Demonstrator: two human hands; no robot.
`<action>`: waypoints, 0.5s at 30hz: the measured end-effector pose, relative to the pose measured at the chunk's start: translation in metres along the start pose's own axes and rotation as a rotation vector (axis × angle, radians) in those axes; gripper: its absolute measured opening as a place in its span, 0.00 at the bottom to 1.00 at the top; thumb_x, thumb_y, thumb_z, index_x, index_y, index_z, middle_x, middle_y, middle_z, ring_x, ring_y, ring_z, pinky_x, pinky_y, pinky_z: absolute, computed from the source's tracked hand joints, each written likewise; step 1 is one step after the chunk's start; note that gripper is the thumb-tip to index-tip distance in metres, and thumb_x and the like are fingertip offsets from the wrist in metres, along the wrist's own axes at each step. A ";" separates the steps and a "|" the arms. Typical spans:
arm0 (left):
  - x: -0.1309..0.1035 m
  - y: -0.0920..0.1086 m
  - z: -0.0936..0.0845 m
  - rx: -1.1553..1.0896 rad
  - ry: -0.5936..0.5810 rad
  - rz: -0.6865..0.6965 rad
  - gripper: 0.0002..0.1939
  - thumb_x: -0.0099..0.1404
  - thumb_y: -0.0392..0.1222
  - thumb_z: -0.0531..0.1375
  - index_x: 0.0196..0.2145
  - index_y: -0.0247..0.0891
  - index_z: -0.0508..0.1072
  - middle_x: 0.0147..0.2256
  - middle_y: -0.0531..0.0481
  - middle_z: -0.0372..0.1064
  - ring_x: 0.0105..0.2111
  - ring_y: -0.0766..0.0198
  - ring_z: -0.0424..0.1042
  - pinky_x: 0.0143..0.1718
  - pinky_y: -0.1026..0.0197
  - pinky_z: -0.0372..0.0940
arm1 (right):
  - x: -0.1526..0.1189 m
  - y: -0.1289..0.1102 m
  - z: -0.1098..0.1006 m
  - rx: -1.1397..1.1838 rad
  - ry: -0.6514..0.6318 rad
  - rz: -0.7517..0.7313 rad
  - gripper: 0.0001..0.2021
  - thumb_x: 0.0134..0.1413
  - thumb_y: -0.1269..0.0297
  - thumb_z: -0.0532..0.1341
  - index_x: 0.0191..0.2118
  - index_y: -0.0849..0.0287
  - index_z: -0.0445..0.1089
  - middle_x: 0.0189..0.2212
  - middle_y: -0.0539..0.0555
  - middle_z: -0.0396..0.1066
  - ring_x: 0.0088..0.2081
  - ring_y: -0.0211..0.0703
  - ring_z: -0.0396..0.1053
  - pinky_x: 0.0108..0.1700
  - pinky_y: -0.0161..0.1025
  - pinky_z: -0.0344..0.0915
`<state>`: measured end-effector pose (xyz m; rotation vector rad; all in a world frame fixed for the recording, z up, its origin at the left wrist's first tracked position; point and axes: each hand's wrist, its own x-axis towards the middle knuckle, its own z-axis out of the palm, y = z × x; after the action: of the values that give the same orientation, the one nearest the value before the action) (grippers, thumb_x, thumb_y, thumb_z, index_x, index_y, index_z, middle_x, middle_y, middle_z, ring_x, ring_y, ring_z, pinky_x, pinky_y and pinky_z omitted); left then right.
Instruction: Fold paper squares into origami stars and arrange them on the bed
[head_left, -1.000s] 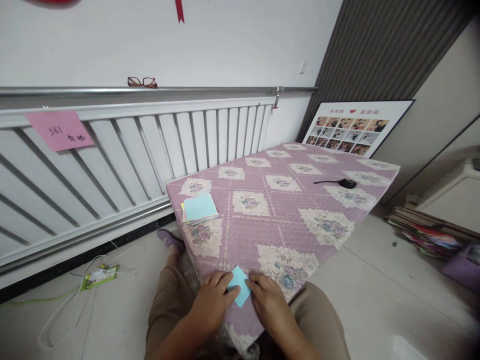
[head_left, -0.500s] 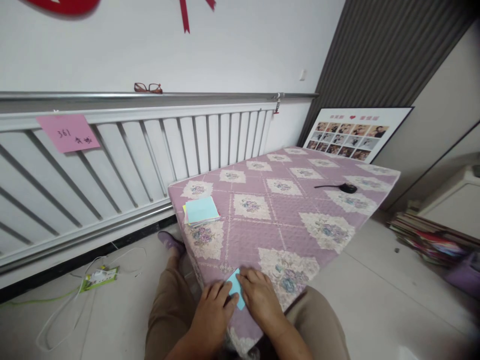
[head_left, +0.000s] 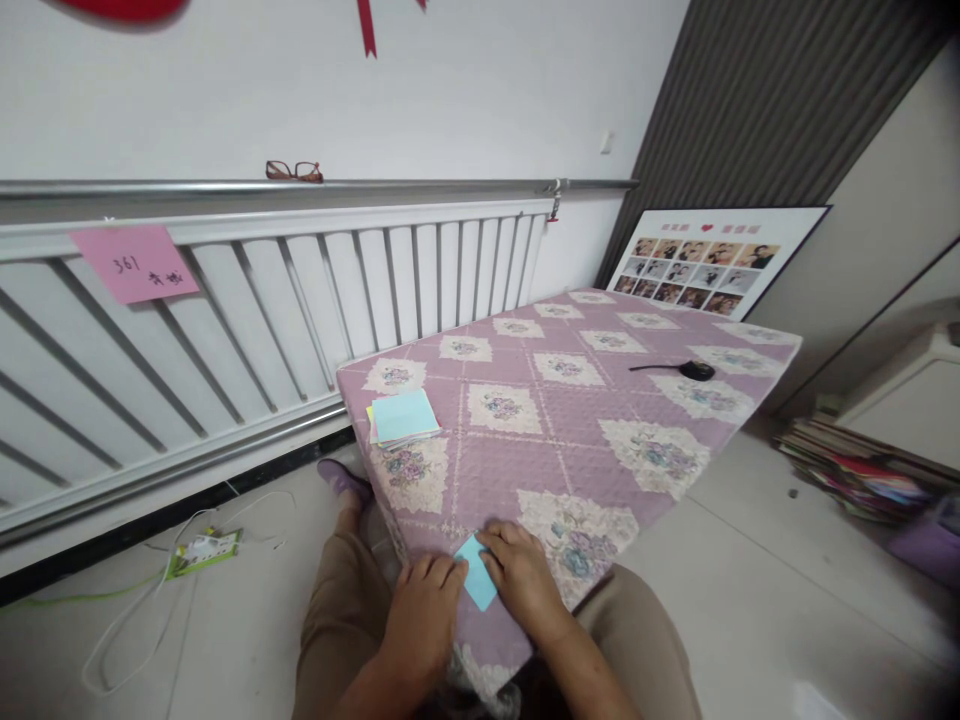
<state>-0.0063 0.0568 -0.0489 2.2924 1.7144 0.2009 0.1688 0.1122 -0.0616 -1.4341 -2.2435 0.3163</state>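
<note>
A small light-blue piece of paper (head_left: 478,577) lies near the close corner of the table, between my two hands. My left hand (head_left: 426,605) rests at its left edge, fingers bent and close together. On its right side, my right hand (head_left: 523,575) has its fingertips on the paper's upper edge. Both hands press the paper at its sides against the cloth. Farther up at the table's left edge sits a stack of coloured paper squares (head_left: 405,417), light blue on top.
A flowered purple cloth covers the table (head_left: 510,470). A black object with a thin handle (head_left: 696,371) lies at its right. Behind stand a white radiator (head_left: 450,270) and a photo board (head_left: 697,262). A power strip (head_left: 202,552) with cables is on the floor at left.
The left fingers have drawn back from over the paper, so more of it shows. The right hand has shifted slightly upward, and the camera view has moved a little.
</note>
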 end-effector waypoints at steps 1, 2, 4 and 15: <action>0.004 0.001 -0.006 -0.005 -0.009 0.006 0.19 0.68 0.37 0.49 0.55 0.46 0.65 0.50 0.48 0.67 0.50 0.53 0.61 0.51 0.50 0.56 | -0.001 0.001 0.000 0.020 0.001 -0.006 0.14 0.54 0.71 0.58 0.45 0.50 0.71 0.43 0.53 0.70 0.45 0.48 0.65 0.47 0.46 0.59; 0.007 0.001 -0.011 -0.012 -0.018 0.017 0.17 0.67 0.38 0.50 0.53 0.46 0.67 0.48 0.48 0.67 0.48 0.53 0.62 0.50 0.50 0.57 | -0.001 0.002 -0.001 0.044 0.000 -0.017 0.14 0.54 0.72 0.58 0.44 0.51 0.71 0.43 0.53 0.70 0.46 0.48 0.65 0.48 0.47 0.59; 0.013 0.001 -0.019 -0.035 -0.026 0.033 0.15 0.65 0.40 0.54 0.49 0.45 0.70 0.45 0.48 0.67 0.46 0.53 0.62 0.49 0.51 0.57 | -0.004 0.005 -0.003 0.094 -0.006 -0.049 0.13 0.55 0.72 0.56 0.43 0.51 0.72 0.44 0.53 0.70 0.47 0.47 0.66 0.49 0.46 0.59; 0.020 -0.012 -0.017 -0.118 -0.053 0.059 0.14 0.61 0.43 0.58 0.46 0.48 0.71 0.44 0.50 0.66 0.45 0.56 0.60 0.48 0.54 0.54 | -0.021 0.013 -0.024 0.207 -0.212 -0.113 0.21 0.45 0.55 0.67 0.47 0.51 0.71 0.57 0.58 0.62 0.58 0.56 0.58 0.57 0.55 0.52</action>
<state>-0.0166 0.0814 -0.0372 2.2444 1.5674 0.2446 0.1983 0.0972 -0.0517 -1.2099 -2.3655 0.6702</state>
